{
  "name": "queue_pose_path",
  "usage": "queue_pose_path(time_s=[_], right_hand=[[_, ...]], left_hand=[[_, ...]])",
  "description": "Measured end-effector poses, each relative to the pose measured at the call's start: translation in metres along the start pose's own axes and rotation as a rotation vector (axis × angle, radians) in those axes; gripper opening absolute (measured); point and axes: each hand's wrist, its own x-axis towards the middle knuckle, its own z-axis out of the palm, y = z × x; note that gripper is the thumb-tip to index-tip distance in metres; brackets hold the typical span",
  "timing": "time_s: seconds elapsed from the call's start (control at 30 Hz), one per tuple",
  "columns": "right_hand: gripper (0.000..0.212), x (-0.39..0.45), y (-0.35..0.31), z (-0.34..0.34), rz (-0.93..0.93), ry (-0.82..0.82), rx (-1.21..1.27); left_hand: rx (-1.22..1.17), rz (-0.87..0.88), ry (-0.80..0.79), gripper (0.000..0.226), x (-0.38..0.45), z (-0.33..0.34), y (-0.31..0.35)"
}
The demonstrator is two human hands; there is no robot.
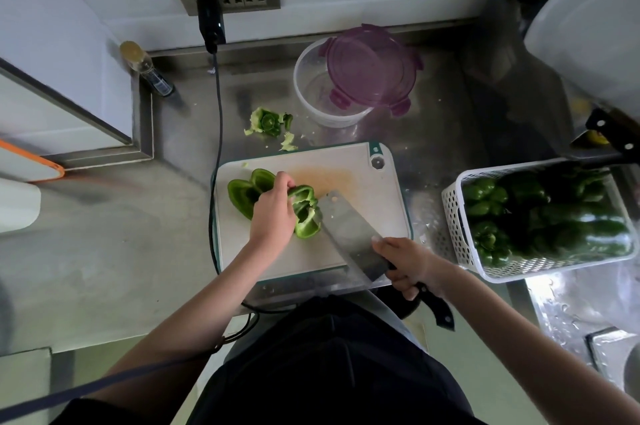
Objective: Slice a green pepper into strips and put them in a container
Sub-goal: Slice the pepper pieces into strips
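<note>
Glossy pepper (306, 213), steel counter (138, 223)

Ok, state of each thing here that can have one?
Pepper piece: cut open, held on the board by left hand.
Cleaver: gripped by right hand, blade beside the pepper.
Container: open, no strips inside.
Lid: off, leaning on the container.
Basket: full of whole peppers.

Left hand (273, 213) covers part of pepper piece (304, 213); white bowl (588, 29) cut off at right edge.

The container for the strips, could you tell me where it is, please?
The container stands behind the cutting board, near the wall, its purple lid leaning on its right rim.
</note>
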Motion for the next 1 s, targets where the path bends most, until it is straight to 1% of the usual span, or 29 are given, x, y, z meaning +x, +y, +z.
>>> queue_pose_path(time_s=[0.1,0.17,0.33,0.5,0.57,0.67,0.73,0.8,0.87,0.93,1.0], right_hand=[[0.036,-0.003,-0.005,-0.007,-0.095,0.081,-0.230],[0.034,-0.003,-0.008,-0.009,-0.110,0.086,-0.266],[0.036,-0.002,-0.004,-0.003,-0.046,0.021,-0.137],[0.037,0.002,0.008,0.007,-0.005,-0.035,0.023],[0.038,0.003,0.009,0.013,0.006,-0.082,0.032],[0.038,0.006,0.013,0.025,-0.044,-0.074,-0.009],[0.036,0.004,0.013,0.025,-0.072,-0.036,-0.026],[0.037,0.000,0.015,0.017,-0.100,0.037,-0.044],[0.038,-0.006,0.018,0.001,-0.152,0.155,-0.088],[0.035,-0.007,0.019,-0.015,-0.196,0.292,-0.121],[0.035,0.001,0.015,-0.019,-0.227,0.419,-0.157]], left_hand=[[0.040,0.036,0.011,0.024,-0.004,0.002,-0.001],[0.063,0.040,0.019,0.026,-0.007,0.003,0.000],[0.035,0.003,0.057,0.025,-0.008,0.004,0.002],[0.052,0.009,0.055,0.026,-0.007,0.005,0.006],[0.047,0.001,0.054,0.026,-0.009,0.006,0.003],[0.021,-0.010,0.063,0.022,-0.013,0.004,-0.004],[0.017,-0.001,0.057,0.022,-0.013,0.002,-0.006],[0.003,0.004,0.057,0.022,-0.012,0.001,-0.007],[-0.040,0.004,0.063,0.021,-0.012,0.000,-0.010],[-0.080,-0.003,0.074,0.019,-0.015,-0.001,-0.012],[-0.108,-0.010,0.097,0.019,-0.016,-0.002,-0.013]])
